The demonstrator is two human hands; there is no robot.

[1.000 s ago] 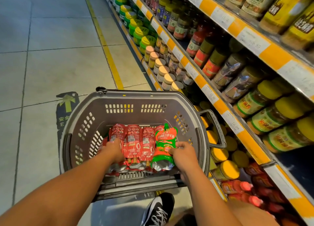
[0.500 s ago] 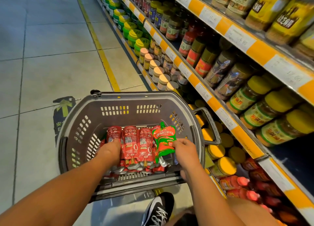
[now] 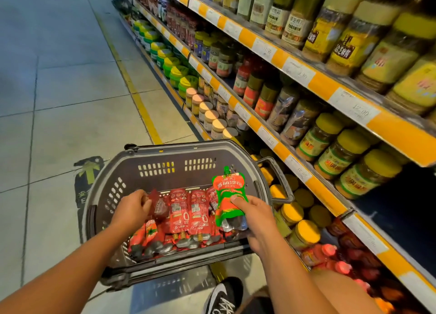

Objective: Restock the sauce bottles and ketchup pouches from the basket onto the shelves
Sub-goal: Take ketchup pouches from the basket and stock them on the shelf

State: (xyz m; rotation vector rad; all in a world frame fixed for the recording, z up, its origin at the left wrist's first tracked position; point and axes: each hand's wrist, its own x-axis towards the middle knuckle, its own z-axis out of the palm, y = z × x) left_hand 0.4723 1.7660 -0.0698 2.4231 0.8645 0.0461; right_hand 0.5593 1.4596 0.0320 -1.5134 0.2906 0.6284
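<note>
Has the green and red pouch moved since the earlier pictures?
Yes. The green and red pouch, gripped by the right hand, has risen from among the red pouches to the basket rim level.

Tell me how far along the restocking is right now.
Early, it seems. Done: nothing I can confirm; red bottles on the bottom shelf may be old stock. In hand: the right hand holds a green and red pouch lifted above the basket; the left hand pinches a dark red pouch. Left: a row of red pouches lying in the basket.

Glossy foil pouches [image 3: 187,209] in matt grey plastic basket [image 3: 165,155].
</note>
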